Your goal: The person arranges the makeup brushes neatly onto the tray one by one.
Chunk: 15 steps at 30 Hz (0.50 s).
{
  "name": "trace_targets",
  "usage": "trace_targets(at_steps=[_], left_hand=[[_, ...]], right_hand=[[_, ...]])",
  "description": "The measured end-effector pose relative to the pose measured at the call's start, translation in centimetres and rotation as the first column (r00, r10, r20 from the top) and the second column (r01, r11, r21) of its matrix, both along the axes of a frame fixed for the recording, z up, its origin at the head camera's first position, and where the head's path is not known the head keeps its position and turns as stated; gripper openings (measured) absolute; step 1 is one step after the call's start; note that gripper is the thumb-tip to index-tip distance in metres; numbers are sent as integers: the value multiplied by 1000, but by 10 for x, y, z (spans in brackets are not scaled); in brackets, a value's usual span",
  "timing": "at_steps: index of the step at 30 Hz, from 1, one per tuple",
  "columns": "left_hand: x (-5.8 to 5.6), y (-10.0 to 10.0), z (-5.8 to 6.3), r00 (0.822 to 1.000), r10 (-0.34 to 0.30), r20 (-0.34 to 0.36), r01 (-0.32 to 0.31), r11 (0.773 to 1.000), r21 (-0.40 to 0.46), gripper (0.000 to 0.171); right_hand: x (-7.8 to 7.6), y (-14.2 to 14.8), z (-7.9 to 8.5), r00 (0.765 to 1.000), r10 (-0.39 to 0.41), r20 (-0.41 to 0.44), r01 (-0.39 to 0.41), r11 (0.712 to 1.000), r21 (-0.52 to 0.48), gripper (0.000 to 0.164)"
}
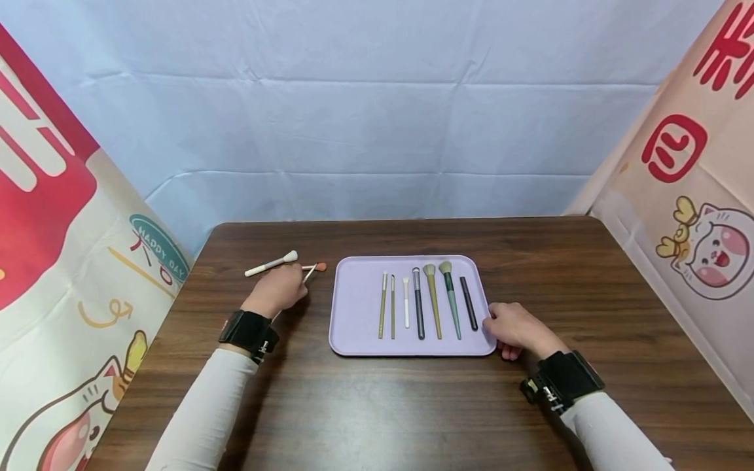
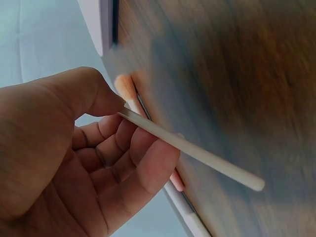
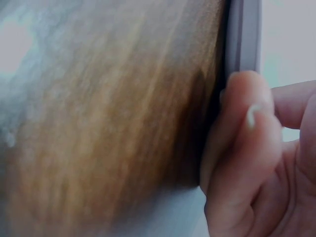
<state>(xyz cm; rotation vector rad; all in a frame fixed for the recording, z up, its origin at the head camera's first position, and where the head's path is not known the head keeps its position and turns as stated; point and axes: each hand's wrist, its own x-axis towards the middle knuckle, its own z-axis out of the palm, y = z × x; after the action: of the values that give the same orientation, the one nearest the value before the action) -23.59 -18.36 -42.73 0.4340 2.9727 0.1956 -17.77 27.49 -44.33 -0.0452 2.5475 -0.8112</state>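
My left hand pinches a thin makeup brush with a pale handle, held slanted above the table left of the tray. Beneath it lies a makeup brush with orange bristles and a pinkish handle. Just beyond the hand rests a white makeup brush. At the right side of the lilac tray, my right hand holds the rim between thumb and fingers. Several makeup brushes lie side by side in the tray, among them a green one and a black one.
The dark wooden table carries everything. A pale blue cloth hangs behind its far edge. Printed cloths hang at the left and right.
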Motion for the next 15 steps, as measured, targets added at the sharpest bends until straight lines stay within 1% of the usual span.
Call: trace_targets(at_steps=[3,9,12,15], left_hand=[[1,4,-1,1000,-1,0,1,1000,-2,13],[6,15,0,999,-32,-24,31,999,-42,13],[8,21,3,999,-31,-27,31,999,-25,14],[9,29,6,1000,-16,-21,17,1000,2,13]], right_hand=[[0,0,0,1000,-2,1,2,1000,1,14],[0,0,0,1000,0,5,0,1000,4,14],[0,0,0,1000,1,2,-1,1000,3,14],[0,0,0,1000,3,-1,-3,1000,0,14]])
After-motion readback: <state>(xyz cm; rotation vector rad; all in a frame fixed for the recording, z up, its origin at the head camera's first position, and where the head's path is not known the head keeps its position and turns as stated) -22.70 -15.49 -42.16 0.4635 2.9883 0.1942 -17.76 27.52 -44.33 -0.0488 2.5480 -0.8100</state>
